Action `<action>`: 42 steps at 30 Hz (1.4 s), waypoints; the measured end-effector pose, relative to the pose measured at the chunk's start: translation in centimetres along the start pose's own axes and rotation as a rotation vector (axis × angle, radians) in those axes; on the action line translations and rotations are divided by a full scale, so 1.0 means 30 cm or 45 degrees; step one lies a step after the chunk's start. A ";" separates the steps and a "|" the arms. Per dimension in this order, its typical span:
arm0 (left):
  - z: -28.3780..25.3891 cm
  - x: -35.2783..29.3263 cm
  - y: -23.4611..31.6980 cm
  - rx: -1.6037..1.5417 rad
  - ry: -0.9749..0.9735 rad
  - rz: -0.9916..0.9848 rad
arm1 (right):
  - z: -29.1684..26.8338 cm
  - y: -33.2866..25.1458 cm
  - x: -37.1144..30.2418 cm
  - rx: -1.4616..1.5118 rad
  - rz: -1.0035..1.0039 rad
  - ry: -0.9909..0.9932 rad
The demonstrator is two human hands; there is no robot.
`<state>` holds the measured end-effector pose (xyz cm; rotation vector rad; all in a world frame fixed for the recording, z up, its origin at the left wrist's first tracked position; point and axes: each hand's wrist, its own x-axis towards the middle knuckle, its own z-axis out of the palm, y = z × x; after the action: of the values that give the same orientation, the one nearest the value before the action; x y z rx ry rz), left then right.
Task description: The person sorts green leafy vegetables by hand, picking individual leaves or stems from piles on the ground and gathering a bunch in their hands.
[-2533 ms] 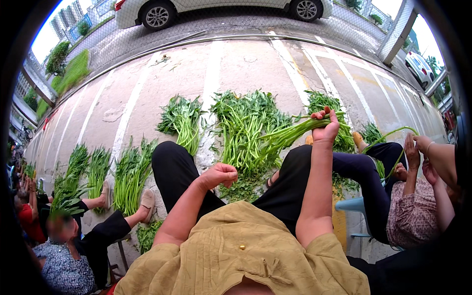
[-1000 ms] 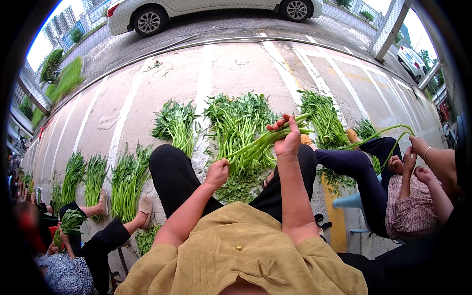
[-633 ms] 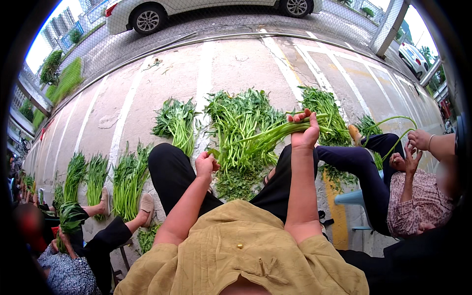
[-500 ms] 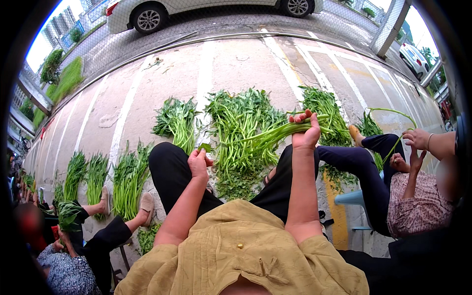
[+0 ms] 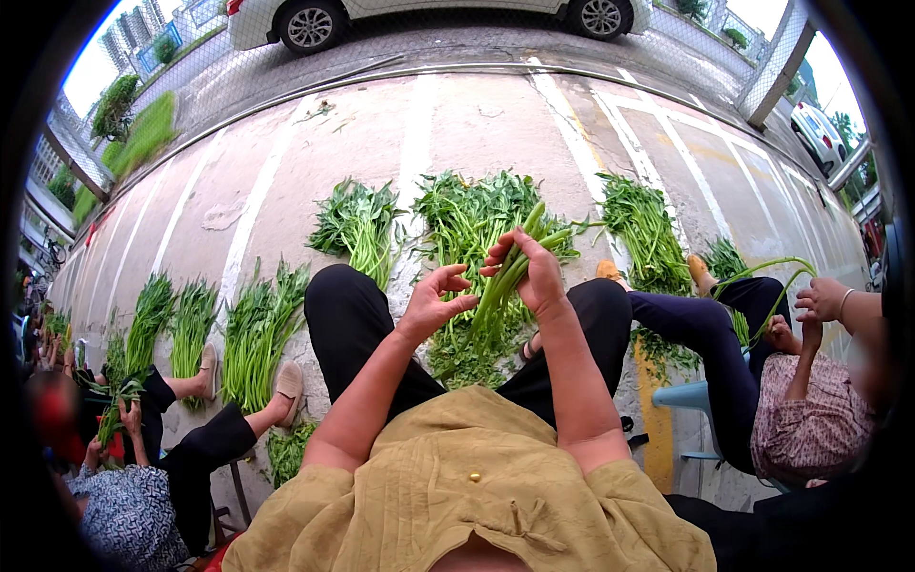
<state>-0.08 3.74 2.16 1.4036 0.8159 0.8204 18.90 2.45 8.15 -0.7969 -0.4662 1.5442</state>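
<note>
My right hand (image 5: 536,274) is wrapped round a bunch of water spinach stems (image 5: 503,296) between my knees; the cut ends point up and away, and the rest hangs down. Close to its left, my left hand (image 5: 438,300) is open, thumb and fingers apart, with nothing in it. Behind and below the bunch lies a large pile of water spinach (image 5: 477,205) on the ground. Loose leaves (image 5: 462,355) lie scattered between my feet. The held bunch covers part of the pile.
Smaller heaps of greens lie left (image 5: 357,224) and right (image 5: 639,229) of the pile. A co-worker at left holds greens (image 5: 119,396); one at right in a patterned top (image 5: 805,419) sits by a blue stool (image 5: 681,396), handling a long stem. A car (image 5: 429,8) stands beyond the fence.
My right hand has swung left and inward, turning the bunch from sideways to upright. My left hand has moved right towards it; the small leaf it pinched is gone and its fingers have opened.
</note>
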 end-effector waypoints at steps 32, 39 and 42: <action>-0.105 0.059 0.122 -0.963 -0.070 0.045 | -0.205 0.187 -0.058 -0.626 -0.076 0.193; -0.141 0.066 0.107 -1.198 -0.198 0.172 | -0.173 0.256 -0.042 -0.907 0.112 -0.130; -0.149 0.060 0.098 -1.231 -0.222 0.190 | -0.108 0.248 -0.067 -0.835 0.195 -0.254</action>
<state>-3.07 7.54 5.08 0.6493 0.1085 0.9984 16.03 -1.08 1.14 -1.1999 -1.1149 1.6338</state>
